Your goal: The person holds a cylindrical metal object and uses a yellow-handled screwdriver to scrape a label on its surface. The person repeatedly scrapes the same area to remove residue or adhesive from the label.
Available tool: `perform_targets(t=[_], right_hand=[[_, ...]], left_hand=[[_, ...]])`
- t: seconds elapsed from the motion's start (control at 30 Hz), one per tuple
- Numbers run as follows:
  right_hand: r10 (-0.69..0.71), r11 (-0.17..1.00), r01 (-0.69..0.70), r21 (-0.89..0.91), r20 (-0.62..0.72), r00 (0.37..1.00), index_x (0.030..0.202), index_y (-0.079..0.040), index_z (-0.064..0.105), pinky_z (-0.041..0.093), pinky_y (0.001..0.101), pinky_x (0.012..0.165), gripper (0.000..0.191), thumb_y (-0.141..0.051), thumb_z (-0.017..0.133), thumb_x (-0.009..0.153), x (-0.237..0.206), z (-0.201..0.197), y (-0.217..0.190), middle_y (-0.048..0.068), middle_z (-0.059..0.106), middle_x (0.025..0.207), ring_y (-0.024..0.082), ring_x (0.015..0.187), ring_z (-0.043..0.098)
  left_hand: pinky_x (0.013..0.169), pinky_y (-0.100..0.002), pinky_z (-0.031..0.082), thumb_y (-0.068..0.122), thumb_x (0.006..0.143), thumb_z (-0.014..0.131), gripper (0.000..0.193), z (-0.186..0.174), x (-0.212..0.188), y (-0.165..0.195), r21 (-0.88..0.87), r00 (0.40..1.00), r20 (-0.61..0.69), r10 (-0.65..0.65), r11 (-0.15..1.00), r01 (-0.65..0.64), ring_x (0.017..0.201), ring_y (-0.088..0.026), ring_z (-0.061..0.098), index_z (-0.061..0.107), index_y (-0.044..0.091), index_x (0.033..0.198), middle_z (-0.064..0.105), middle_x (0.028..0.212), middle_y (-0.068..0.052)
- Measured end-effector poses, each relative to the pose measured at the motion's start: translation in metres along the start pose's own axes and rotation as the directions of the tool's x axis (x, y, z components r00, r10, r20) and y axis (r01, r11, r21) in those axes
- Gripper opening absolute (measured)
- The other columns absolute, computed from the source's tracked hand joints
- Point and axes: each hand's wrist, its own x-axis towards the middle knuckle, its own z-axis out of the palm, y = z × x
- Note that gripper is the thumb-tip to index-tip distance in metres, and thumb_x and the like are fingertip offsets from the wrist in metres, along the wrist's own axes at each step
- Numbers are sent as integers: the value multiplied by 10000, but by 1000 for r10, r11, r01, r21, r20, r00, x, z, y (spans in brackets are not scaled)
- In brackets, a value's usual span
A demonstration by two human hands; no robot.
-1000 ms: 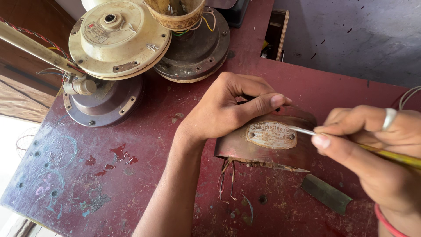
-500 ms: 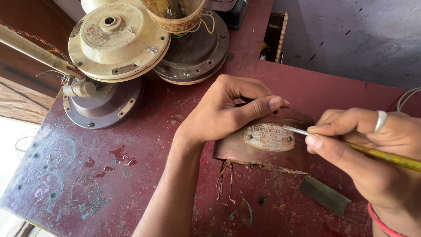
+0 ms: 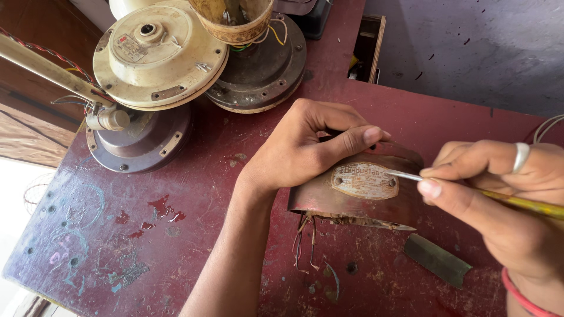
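The rusty motor housing, rigid and likely heavy, lies on the worktop. Left hand clamps its top; right hand fingers pinch a screwdriver at its oval plate.

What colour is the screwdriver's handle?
Yellow: the screwdriver handle shows in the head view, in the right hand.

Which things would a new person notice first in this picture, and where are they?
At centre right, the left hand steadies a brown curved metal housing on the red worktable, while the right hand presses a yellow-handled screwdriver against its oval nameplate. At upper left stand cream and brown fan motors.
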Motion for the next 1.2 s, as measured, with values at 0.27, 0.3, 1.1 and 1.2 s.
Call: perform_targets(t=[0.27, 0.3, 1.1, 1.2], right_hand=[[16, 999, -16, 31, -1, 1000, 841, 17, 727, 489, 232, 565, 92, 76, 686, 899, 0, 3, -3, 108, 676, 740, 147, 657, 626], [20, 999, -20, 48, -3, 1000, 837, 12, 716, 503, 219, 560, 96, 74, 672, 895, 0, 4, -3, 106, 681, 749, 142, 658, 649], [4, 998, -3, 68, -9, 1000, 882, 34, 724, 439, 250, 580, 48, 72, 699, 895, -2, 0, 2, 105, 654, 727, 126, 632, 599], [40, 999, -40, 11, 22, 999, 880, 22, 710, 430, 265, 595, 61, 76, 705, 909, -3, -3, 2, 106, 636, 715, 133, 627, 586]], left_hand=[[757, -268, 564, 183, 1030, 689, 213, -1, 0, -1, -26, 1000, 10, 15, 1000, -14, 838, -83, 679, 793, -2, 1018, 790, 925, -72], [747, -268, 560, 183, 1027, 691, 213, -1, 0, -1, -26, 1000, 6, 11, 1000, -11, 830, -83, 675, 794, -3, 1016, 789, 919, -74], [820, -268, 583, 182, 1054, 672, 220, -3, 1, -2, -38, 997, 34, 70, 997, -69, 890, -93, 710, 785, -6, 1043, 791, 962, -78], [758, -270, 565, 181, 1033, 687, 217, -2, 1, -2, -12, 1000, 16, 25, 1000, -25, 836, -96, 677, 793, -7, 1013, 790, 924, -83]])
